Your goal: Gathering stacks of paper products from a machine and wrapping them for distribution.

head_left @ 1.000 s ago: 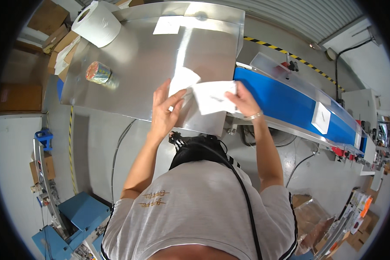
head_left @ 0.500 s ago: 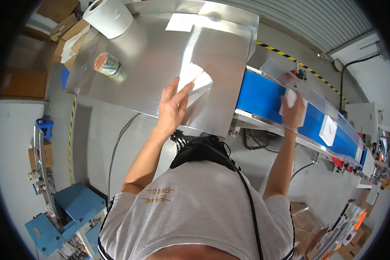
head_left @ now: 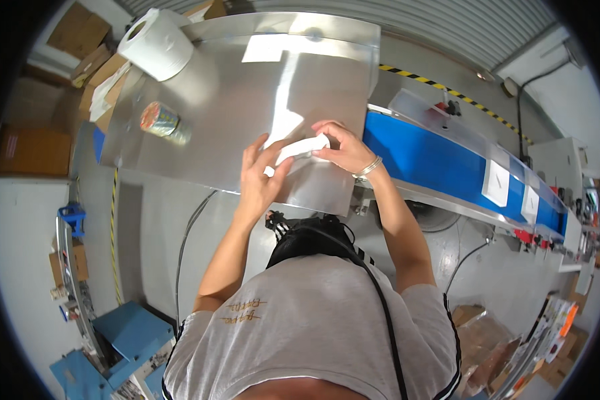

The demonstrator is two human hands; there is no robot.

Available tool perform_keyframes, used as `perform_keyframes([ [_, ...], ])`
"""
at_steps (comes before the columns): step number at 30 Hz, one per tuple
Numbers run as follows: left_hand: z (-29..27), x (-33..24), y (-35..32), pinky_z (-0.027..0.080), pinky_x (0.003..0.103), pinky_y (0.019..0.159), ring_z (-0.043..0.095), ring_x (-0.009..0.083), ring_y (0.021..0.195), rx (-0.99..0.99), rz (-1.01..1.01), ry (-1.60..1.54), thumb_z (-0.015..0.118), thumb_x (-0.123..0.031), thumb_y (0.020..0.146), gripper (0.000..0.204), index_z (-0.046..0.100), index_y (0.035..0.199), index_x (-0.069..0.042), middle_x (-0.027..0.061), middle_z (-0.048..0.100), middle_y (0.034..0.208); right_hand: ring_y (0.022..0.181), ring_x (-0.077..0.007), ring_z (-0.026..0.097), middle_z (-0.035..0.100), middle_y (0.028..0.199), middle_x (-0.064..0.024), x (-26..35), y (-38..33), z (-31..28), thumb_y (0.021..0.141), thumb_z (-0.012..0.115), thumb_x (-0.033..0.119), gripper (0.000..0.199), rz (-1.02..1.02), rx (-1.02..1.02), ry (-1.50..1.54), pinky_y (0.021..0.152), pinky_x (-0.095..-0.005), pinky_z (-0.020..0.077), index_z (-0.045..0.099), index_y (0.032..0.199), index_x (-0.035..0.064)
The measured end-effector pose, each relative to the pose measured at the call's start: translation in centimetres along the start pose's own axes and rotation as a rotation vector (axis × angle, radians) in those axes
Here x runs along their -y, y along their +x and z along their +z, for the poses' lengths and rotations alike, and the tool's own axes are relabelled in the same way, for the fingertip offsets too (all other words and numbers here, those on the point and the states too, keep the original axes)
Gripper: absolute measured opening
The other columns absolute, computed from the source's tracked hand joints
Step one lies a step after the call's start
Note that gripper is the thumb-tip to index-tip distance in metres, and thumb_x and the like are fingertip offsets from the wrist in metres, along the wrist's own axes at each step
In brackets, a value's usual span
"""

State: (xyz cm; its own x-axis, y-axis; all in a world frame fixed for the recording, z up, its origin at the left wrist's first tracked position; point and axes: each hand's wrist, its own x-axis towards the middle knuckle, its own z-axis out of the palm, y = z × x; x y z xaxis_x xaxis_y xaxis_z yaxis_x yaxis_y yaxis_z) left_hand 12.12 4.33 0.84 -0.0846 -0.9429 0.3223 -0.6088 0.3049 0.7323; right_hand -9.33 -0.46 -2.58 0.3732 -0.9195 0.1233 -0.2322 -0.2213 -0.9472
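Both my hands hold a narrow white folded piece (head_left: 303,148), perhaps paper or thin card, just above the steel table (head_left: 227,100). My left hand (head_left: 261,175) is closed round its left end, with thumb and fingers on either side. At the other end, my right hand (head_left: 348,152) pinches it between thumb and fingers. A small white bit (head_left: 269,171) shows by my left thumb; I cannot tell whether it belongs to the same piece. To the right, flat white pieces (head_left: 495,183) lie on the blue conveyor belt (head_left: 407,148).
A large white paper roll (head_left: 157,45) stands at the table's far left. Nearer lies a roll of patterned tape (head_left: 160,119). A white sheet (head_left: 263,49) rests near the back edge. A clear guard (head_left: 420,110) runs along the belt's far side.
My right hand has left a white piece on the belt and come over to the table, where it grips the folded piece with my left hand. The belt pieces sit farther along to the right.
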Motion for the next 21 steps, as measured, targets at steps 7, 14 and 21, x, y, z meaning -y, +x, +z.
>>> perform_keyframes([
  [7,-0.2,1.0,0.8,0.051,0.035,0.069,0.063,0.0278,0.081,-0.036,0.12,0.183,0.057,0.003,0.083,0.024,0.067,0.102,-0.007,0.0154,0.062,0.106,0.078,-0.0103,0.054,0.061,0.088,-0.0031,-7.3,-8.2,-8.9,0.086,0.066,0.023,0.028,0.288,-0.631,-0.084,0.07,-0.0269,0.047,0.056,0.1,0.0014],
  [14,1.4,-1.7,0.8,0.051,0.036,0.074,0.061,0.0292,0.089,0.139,0.303,0.17,0.056,0.011,0.07,0.035,0.07,0.096,-0.008,0.0133,0.062,0.102,0.081,-0.025,0.063,0.067,0.093,-0.0152,-13.3,-18.7,-24.9,0.078,0.069,0.035,0.045,0.69,-0.951,-0.596,0.073,-0.034,0.0495,0.06,0.11,0.0037],
  [21,4.4,-6.1,0.6,0.051,0.035,0.075,0.061,0.0291,0.09,0.377,0.373,-0.026,0.057,0.011,0.072,0.035,0.069,0.099,-0.007,0.0128,0.063,0.102,0.108,-0.0269,0.057,0.061,0.115,-0.013,-7.4,-18.3,-22.6,0.085,0.062,0.036,0.042,0.444,-0.849,-0.913,0.091,-0.0344,0.0445,0.057,0.117,0.008],
])
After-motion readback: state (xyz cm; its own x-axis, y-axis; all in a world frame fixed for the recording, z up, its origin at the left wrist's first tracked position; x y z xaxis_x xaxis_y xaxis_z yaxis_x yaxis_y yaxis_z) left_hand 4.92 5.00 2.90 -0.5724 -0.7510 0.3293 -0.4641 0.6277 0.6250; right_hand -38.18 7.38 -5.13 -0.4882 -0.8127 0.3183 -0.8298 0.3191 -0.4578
